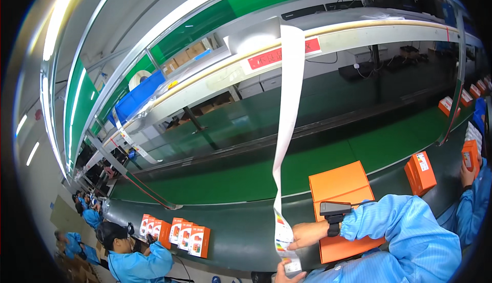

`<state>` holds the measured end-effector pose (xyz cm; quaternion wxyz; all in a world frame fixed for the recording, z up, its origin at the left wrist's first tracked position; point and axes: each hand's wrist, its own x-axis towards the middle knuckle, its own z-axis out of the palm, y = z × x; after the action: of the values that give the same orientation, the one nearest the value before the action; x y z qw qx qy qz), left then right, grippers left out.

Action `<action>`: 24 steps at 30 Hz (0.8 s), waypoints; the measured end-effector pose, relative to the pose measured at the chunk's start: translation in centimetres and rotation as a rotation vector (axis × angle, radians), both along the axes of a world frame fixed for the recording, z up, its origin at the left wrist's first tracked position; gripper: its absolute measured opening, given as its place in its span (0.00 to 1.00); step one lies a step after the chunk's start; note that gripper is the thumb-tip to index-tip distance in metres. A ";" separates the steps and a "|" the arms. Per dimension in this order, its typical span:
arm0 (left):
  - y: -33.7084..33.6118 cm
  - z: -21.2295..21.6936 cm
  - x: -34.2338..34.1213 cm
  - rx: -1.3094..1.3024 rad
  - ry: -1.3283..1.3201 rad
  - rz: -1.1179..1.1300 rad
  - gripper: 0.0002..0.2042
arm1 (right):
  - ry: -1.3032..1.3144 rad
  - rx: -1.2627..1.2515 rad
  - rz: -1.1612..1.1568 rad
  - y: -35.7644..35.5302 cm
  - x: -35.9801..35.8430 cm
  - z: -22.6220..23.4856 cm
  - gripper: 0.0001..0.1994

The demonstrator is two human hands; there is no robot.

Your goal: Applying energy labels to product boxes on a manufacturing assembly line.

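A long white label strip (289,88) hangs over the shelf rail and runs down to my hands. Coloured-bar labels show on its lower part. My right hand (310,233), with a black device strapped on the wrist, has its fingers closed on the strip near those labels. Just below it, at the lower edge, my left hand (288,274) pinches the strip's lower end between thumb and fingers. Under my right forearm lies a large orange box (339,183) with a crease across it. The forearm hides part of this box.
Orange-and-white boxes (199,242) stand in a row at left, beside a co-worker in blue (141,265). At right stands another orange box (420,173); a co-worker's hand (467,175) holds one too. A green conveyor belt (353,152) runs behind, below the shelf rail (369,36).
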<state>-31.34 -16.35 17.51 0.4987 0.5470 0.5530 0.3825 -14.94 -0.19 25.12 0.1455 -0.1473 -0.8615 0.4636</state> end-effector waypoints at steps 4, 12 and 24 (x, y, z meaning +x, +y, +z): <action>1.2 1.9 -0.8 -0.115 -0.515 0.089 0.32 | 0.007 -0.348 0.213 -0.5 0.5 1.7 0.16; 2.4 5.9 -1.4 -0.230 -0.215 -0.340 0.05 | -0.100 -0.152 0.483 -0.9 6.7 12.3 0.21; -0.3 5.5 -5.1 -0.134 -0.372 -0.100 0.07 | -0.402 1.240 -1.176 18.2 10.2 35.9 0.17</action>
<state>-36.44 -16.61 22.97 0.6458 0.4592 0.4476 0.4143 -4.78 17.97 60.99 0.2603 -0.5406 -0.7521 -0.2728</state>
